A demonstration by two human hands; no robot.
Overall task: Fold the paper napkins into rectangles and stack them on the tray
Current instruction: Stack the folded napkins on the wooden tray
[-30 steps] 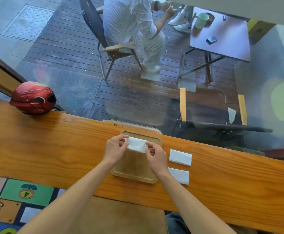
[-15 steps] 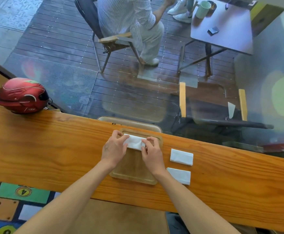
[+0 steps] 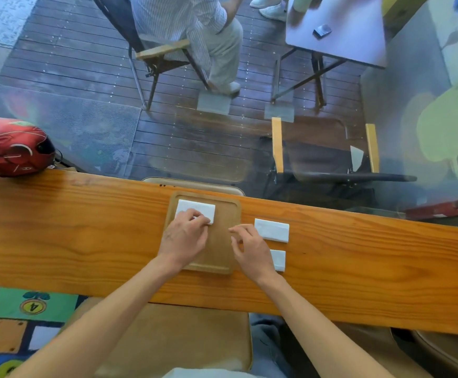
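Note:
A folded white napkin lies flat at the far left corner of the wooden tray. My left hand rests on its near edge with the fingertips pressing it down. My right hand hovers over the tray's right rim, fingers apart and holding nothing. Two more folded napkins lie on the counter right of the tray: the far napkin is fully visible, and the near napkin is partly hidden behind my right hand.
The long wooden counter runs against a glass window. A red helmet sits at its far left end. Outside, a person sits on a chair by a table. A wooden stool stands under me.
The napkin held up between both hands has been laid flat on the tray. My right hand has let go and pulled back to the right; the left still touches it.

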